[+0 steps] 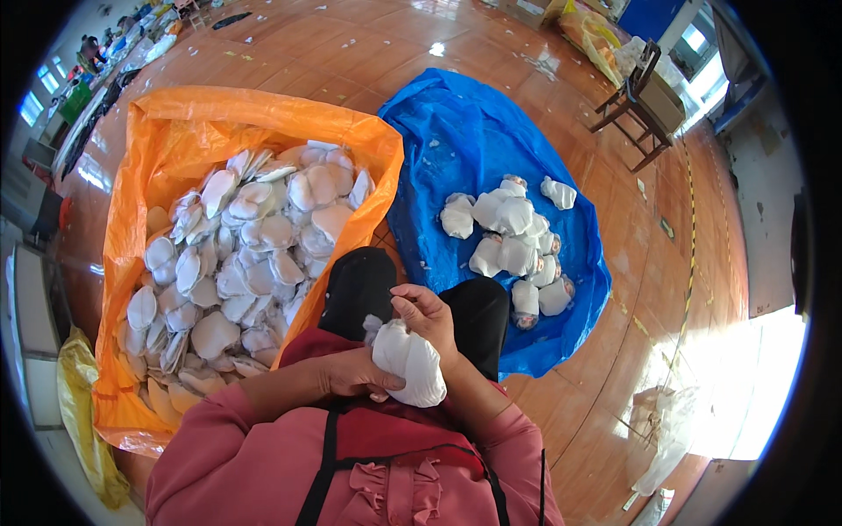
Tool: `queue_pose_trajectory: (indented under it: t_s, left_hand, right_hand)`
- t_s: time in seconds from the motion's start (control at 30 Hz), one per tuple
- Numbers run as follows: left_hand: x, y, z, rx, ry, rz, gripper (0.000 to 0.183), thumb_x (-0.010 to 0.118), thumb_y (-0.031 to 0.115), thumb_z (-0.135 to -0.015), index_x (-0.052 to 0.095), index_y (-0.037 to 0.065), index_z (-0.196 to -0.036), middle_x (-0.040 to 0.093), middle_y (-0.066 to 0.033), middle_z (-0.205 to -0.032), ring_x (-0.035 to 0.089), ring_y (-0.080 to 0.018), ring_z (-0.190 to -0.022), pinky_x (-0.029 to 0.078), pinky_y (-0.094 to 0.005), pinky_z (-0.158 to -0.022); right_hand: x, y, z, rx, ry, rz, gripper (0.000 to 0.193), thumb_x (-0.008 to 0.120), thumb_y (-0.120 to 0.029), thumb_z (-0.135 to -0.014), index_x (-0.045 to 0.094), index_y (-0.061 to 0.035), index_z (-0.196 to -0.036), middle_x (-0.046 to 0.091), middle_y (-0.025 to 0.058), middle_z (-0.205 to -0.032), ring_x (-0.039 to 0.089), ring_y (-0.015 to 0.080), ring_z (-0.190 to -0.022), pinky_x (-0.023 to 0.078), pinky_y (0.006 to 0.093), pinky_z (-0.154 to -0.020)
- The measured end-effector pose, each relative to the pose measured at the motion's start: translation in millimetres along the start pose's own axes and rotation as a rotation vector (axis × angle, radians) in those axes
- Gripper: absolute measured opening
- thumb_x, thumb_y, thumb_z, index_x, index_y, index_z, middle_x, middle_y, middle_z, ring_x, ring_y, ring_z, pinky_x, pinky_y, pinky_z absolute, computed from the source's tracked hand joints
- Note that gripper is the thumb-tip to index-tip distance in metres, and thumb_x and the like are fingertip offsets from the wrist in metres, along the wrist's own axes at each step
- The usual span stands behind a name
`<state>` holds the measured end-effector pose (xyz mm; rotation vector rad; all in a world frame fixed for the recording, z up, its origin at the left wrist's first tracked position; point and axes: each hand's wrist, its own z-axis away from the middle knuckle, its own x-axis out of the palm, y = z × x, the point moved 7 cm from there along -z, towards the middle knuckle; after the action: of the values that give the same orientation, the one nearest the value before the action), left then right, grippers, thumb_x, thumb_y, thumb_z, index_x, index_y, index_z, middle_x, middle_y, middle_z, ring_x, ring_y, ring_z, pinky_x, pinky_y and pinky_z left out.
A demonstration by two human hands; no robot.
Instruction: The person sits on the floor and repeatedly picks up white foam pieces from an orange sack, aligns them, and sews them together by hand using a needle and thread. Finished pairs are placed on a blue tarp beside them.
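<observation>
White bundle [410, 364]: matt, cloth-like. Orange sack [263, 105], blue sheet [438, 123]: crinkled, glossy plastic. Floor [645, 263]: glossy, smooth.

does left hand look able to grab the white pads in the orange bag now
Probably not just yet: the left hand is holding a white bundle, though the open orange bag leaves the white pads uncovered nearby.

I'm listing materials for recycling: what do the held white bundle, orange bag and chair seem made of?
White bundle: probably soft, matte fabric, given its fine creases. Orange bag: likely thin plastic, slightly glossy and crinkled. Chair: apparently wood, from its brown, straight-railed frame; finish unclear.
</observation>
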<state>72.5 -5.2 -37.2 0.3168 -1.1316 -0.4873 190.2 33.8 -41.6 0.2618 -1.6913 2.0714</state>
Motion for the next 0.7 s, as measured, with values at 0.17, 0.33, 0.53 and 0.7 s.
queue_pose_trajectory:
  t_s: [0.17,0.33,0.53,0.7]
  left_hand:
    - [-13,41,13,0.308,0.4,-0.5,0.035,0.078,0.02,-0.085,0.062,0.004,-0.111,0.062,-0.001,-0.081,0.057,-0.0107,-0.065,0.047,-0.0259,-0.057]
    - [-21,54,14,0.315,0.497,-0.777,0.039,0.072,0.036,-0.09,0.061,0.003,-0.109,0.061,-0.0036,-0.079,0.057,-0.01,-0.067,0.047,-0.0249,-0.062]
    - [-29,45,12,0.342,0.451,-0.38,0.037,0.063,0.039,-0.096,0.061,0.004,-0.107,0.06,-0.0018,-0.083,0.055,-0.0089,-0.074,0.045,-0.0239,-0.066]
    - [-25,68,27,0.531,0.566,-0.635,0.036,0.06,0.034,-0.098,0.062,0.002,-0.114,0.063,-0.0043,-0.092,0.058,-0.0132,-0.083,0.047,-0.0276,-0.074]
  right_hand:
    - [-23,-21,-3,-0.253,-0.091,-0.314,0.029,0.055,-0.023,-0.101,0.057,-0.0018,-0.121,0.062,0.0057,-0.108,0.06,0.0146,-0.098,0.049,0.0291,-0.087]
    - [-45,4,25,-0.124,-0.122,0.039,0.064,0.071,-0.05,-0.086,0.054,-0.0019,-0.125,0.062,0.0044,-0.113,0.059,0.0139,-0.102,0.047,0.0292,-0.09]
    - [-52,12,40,-0.248,0.162,0.129,0.015,0.07,-0.01,-0.091,0.064,-0.0013,-0.101,0.063,-0.0011,-0.092,0.056,0.0068,-0.086,0.045,0.0224,-0.078]
    - [-62,33,44,-0.265,0.18,-0.182,0.019,0.068,-0.011,-0.092,0.063,-0.0028,-0.108,0.065,0.0009,-0.101,0.06,0.0101,-0.092,0.048,0.026,-0.084]
